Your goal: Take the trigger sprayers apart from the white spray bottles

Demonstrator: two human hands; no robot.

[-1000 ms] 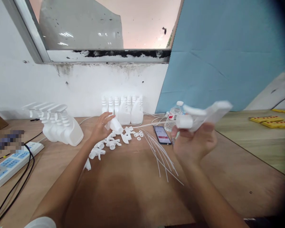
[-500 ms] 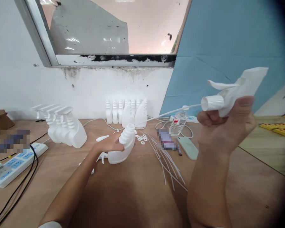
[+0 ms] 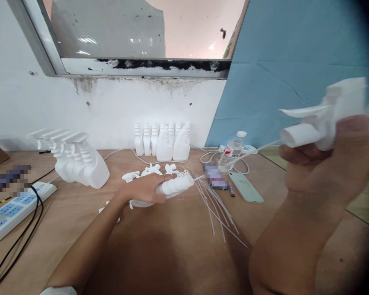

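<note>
My left hand (image 3: 149,187) is wrapped round a white plastic spray bottle (image 3: 176,186), tilted so that its ribbed neck points right. High at the right, my right hand (image 3: 332,164) grips a white trigger sprayer head (image 3: 341,108) with a ribbed collar. A thin dip tube (image 3: 266,145) runs from the collar down leftward to the bottle's mouth. Its tip appears to be at or inside the opening; I cannot tell how deep. Loose white trigger sprayer parts (image 3: 152,169) and small rings lie behind my left hand. Several thin tubes (image 3: 215,205) are spread on the table to the right.
Assembled spray bottles (image 3: 76,159) stand at the left, and headless bottles (image 3: 164,141) line the wall. A power strip (image 3: 21,209) with black cables lies at the left. A water bottle (image 3: 233,149), a phone (image 3: 246,187) and a blurred device (image 3: 215,176) are at the right.
My right hand has moved right with the sprayer head and tube. The bottle in my left hand has tipped further over to the right. The view has shifted slightly.
</note>
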